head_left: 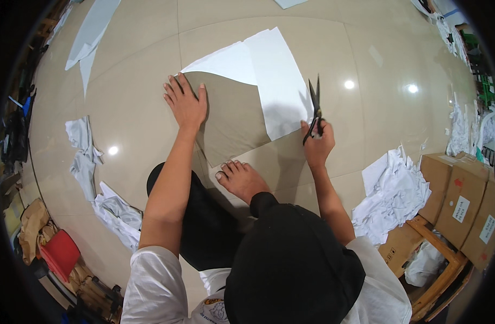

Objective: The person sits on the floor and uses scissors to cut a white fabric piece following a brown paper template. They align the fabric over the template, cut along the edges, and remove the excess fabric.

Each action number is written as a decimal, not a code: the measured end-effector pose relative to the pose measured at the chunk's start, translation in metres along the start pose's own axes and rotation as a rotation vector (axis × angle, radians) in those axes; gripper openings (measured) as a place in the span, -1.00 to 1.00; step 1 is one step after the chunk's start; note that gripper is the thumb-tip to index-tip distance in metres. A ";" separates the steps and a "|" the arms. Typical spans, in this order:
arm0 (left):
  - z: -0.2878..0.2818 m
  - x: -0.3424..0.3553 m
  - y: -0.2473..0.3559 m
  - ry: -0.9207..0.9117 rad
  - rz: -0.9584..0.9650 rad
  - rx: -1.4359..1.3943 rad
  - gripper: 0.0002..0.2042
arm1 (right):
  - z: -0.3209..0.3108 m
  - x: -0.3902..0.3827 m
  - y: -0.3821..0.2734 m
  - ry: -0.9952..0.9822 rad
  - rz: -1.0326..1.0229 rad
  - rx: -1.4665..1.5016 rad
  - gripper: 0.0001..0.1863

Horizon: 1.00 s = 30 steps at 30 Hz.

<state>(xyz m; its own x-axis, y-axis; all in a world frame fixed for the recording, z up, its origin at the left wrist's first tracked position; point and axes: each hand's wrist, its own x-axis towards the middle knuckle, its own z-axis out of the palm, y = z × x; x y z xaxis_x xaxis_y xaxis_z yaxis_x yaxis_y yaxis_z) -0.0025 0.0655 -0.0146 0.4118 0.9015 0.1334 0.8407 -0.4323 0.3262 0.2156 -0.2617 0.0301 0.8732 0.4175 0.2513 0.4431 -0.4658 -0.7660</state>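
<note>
On the tiled floor lies a brown, flat piece [234, 110] with a curved upper edge; whether it is cloth or card I cannot tell. White fabric [281, 81] shows from under it along its far and right sides. My left hand [187, 103] rests flat on the brown piece's left corner, fingers spread. Black-handled scissors [315, 102] are in my right hand [319, 144], just beyond the fabric's right edge. Their blades point away from me and look nearly closed. My bare foot [244, 181] is at the brown piece's near edge.
Crumpled white cloth [393, 189] is heaped at the right, beside cardboard boxes [442, 183] and a wooden frame [442, 245]. Grey-white scraps [82, 156] trail along the left. A long pale strip [93, 40] lies far left. Near the left rim is a red object [60, 255].
</note>
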 end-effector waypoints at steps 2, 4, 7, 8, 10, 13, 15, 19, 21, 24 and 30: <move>0.000 0.002 -0.006 -0.060 0.002 -0.009 -0.13 | -0.017 -0.013 -0.013 -0.182 0.148 0.052 -0.60; -0.002 0.001 -0.003 -0.069 -0.018 0.062 -0.11 | -0.033 -0.025 -0.029 -0.366 0.357 0.073 -0.62; -0.001 0.000 0.000 -0.057 -0.027 0.132 -0.10 | -0.057 -0.041 -0.029 -0.588 0.487 0.061 -0.60; 0.000 0.000 0.000 -0.049 -0.028 0.151 -0.10 | -0.063 -0.046 -0.028 -0.609 0.514 0.090 -0.58; 0.000 0.000 0.003 -0.053 -0.020 0.140 -0.10 | -0.076 -0.057 -0.024 -0.646 0.567 0.147 -0.55; 0.001 0.008 0.001 -0.048 0.015 0.136 -0.10 | -0.093 -0.068 -0.015 -0.746 0.584 0.117 -0.53; 0.000 0.016 -0.001 -0.055 0.036 0.155 -0.10 | -0.103 -0.074 -0.014 -0.819 0.631 0.121 -0.51; -0.002 0.028 -0.004 -0.085 0.051 0.192 -0.09 | -0.116 -0.079 -0.017 -0.976 0.667 0.074 -0.48; -0.002 0.026 -0.002 -0.090 0.070 0.206 -0.08 | -0.118 -0.083 -0.020 -1.019 0.676 0.098 -0.48; 0.004 0.007 0.021 -0.097 0.140 0.205 -0.09 | -0.118 -0.088 -0.024 -1.038 0.711 0.104 -0.48; 0.007 -0.026 0.072 -0.178 0.307 0.058 -0.13 | -0.117 -0.093 -0.023 -1.038 0.735 0.078 -0.49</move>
<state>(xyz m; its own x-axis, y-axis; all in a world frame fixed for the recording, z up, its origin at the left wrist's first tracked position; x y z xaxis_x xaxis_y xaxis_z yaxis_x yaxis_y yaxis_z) 0.0497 0.0106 -0.0008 0.6990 0.7134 0.0498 0.6845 -0.6876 0.2421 0.1481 -0.3809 0.0936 0.3228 0.5099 -0.7974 -0.1197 -0.8137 -0.5688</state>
